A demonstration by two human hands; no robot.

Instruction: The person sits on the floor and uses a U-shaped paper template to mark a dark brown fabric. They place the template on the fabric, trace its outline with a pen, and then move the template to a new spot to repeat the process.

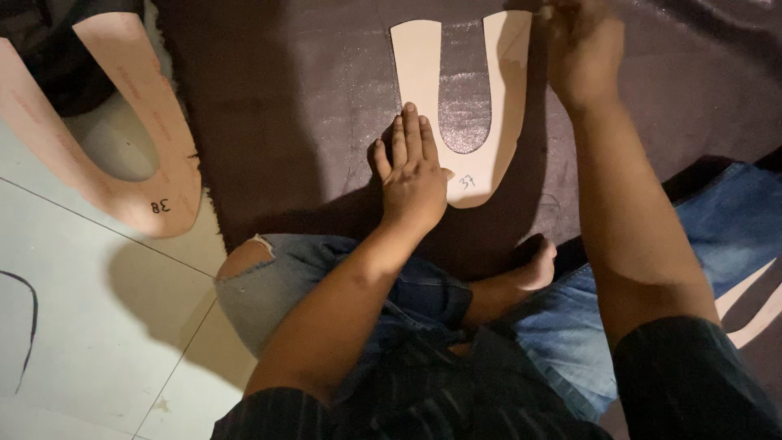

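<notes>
A pale U-shaped card template (423, 65) lies on a dark brown sheet of material (309, 98) spread on the floor. My left hand (413, 171) rests flat on the template's left arm and curved base, fingers together, pressing it down. My right hand (580, 45) is at the top end of the template's right arm, fingers curled near the edge; whether it holds a small tool is hidden by shadow and blur.
A second, pinkish U-shaped template (130, 163) lies at the left, partly on white floor tiles (90, 301). My knees in torn blue jeans (277, 277) and a bare foot (529, 265) are below the work. More pale strips (753, 301) show at the right edge.
</notes>
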